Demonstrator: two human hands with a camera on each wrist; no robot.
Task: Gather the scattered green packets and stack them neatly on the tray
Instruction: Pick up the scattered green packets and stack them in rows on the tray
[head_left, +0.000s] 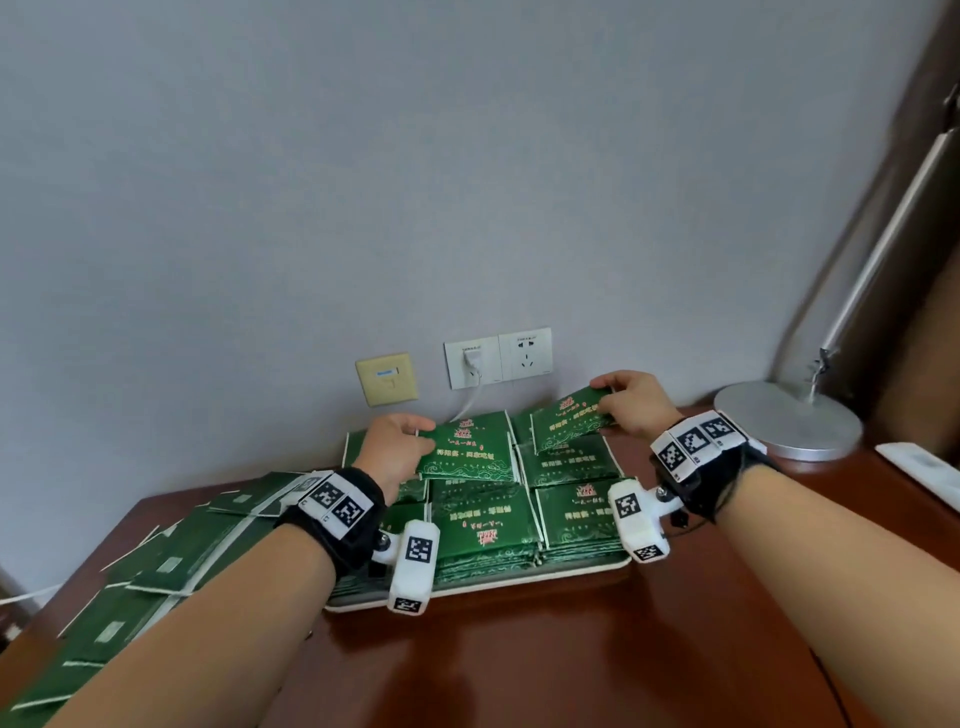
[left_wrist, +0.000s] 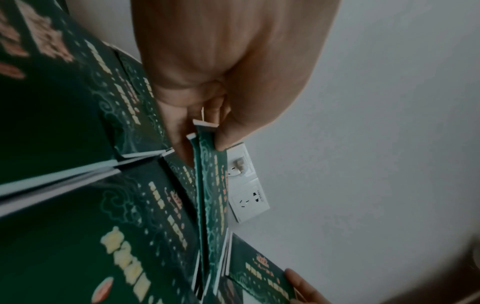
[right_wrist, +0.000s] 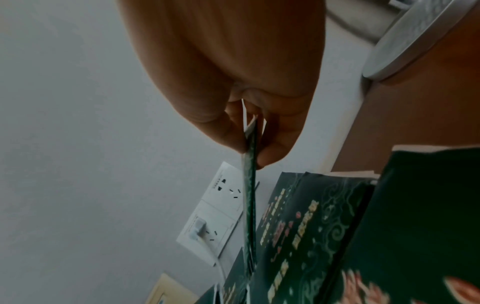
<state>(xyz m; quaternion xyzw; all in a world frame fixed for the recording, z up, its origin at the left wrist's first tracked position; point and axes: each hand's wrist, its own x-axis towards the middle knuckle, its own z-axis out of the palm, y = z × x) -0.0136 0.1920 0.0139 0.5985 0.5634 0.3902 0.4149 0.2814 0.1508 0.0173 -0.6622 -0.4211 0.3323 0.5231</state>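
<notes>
A: Hands? Left hand (head_left: 396, 448) pinches one flat glossy green packet (head_left: 468, 448), right hand (head_left: 635, 401) pinches another packet (head_left: 567, 420), both above the stacks on the pale tray (head_left: 483, 586).

B: Surroundings? Brown wooden worktop (head_left: 545, 654), loose packets (head_left: 156, 571) left, grey wall (head_left: 363, 182).

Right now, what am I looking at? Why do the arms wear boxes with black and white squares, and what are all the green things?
No robot here, just a person's two arms. The checkered bands hold little cameras on each wrist. The big picture comes from a camera on the person's head; the two dark ones look along each hand from the wrists.

On the brown table sits a white tray stacked with green packets. More packets lie scattered to the left. The left hand pinches one packet, and the right hand pinches another packet, tilted above the tray. Behind are wall sockets, and a lamp base stands on the right.
</notes>
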